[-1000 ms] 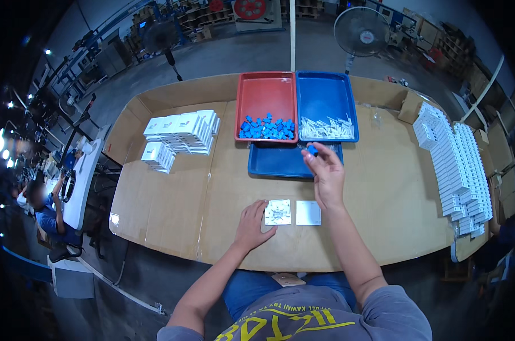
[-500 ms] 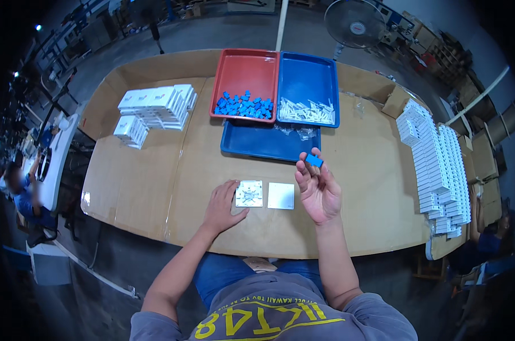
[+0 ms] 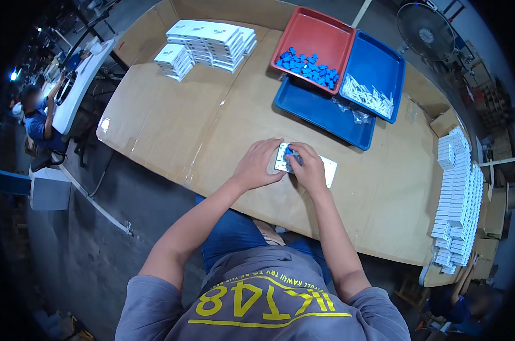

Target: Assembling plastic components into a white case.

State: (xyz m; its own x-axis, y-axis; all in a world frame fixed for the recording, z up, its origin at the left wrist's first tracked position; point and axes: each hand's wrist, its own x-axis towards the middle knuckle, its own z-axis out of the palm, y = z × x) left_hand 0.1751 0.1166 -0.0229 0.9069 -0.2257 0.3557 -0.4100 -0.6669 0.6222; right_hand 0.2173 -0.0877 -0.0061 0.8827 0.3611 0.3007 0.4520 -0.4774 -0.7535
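Note:
On the cardboard-covered table, my left hand (image 3: 258, 166) grips the left side of a white square plastic casing (image 3: 281, 161), thumb along its near edge. Over that casing my right hand (image 3: 309, 169) is closed, its fingertips pressing a small blue plastic piece (image 3: 289, 151) against the inner face. My fingers hide most of the casing's inside and part of the blue piece. Just right of the right hand lies a plain white square cover (image 3: 329, 169), partly covered by that hand.
Beyond my hands are a red tray (image 3: 320, 34) with many blue pieces, a blue tray (image 3: 377, 59) with white slender parts, and a lower blue tray (image 3: 314, 111). Stacked white casings stand at far left (image 3: 212, 42) and right (image 3: 456, 193). A person (image 3: 41, 122) sits at left.
My right hand has brought the blue piece down from the raised position onto the casing. My left hand has closed on the casing's side. The whole view has turned and shifted.

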